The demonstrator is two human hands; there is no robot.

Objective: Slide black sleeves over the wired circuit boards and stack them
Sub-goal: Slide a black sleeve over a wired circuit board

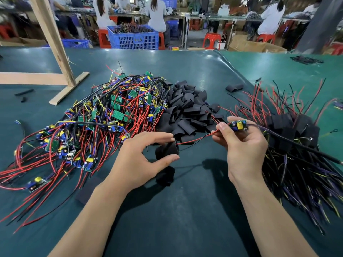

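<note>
Two hands work above a dark green mat (185, 210). The left hand (141, 160) pinches one black sleeve (168, 150) between thumb and forefinger; the sleeve is a short, soft, matte tube, its mouth turned toward the right hand. The right hand (241, 145) grips one circuit board (238, 125) in its curled fingers, a small green strip carrying a yellow block and blue parts. From the board's near end a thin red wire (194, 140) and a black one run leftward, their tips reaching the sleeve's mouth. A thicker black cable (297, 145) leaves the board's far end, away to the right.

Left of the left hand lies one big tangled heap of bare boards (104, 115), too many to count, with glossy red, black, yellow and purple wires. Just beyond the pinched sleeve sits one pile of loose sleeves (187, 108), flattened and slightly curled, also too many to count. Right of the right hand lies one stack of sleeved boards (293, 130), wires fanning outward. One more sleeve (234, 87) lies apart, farther off.
</note>
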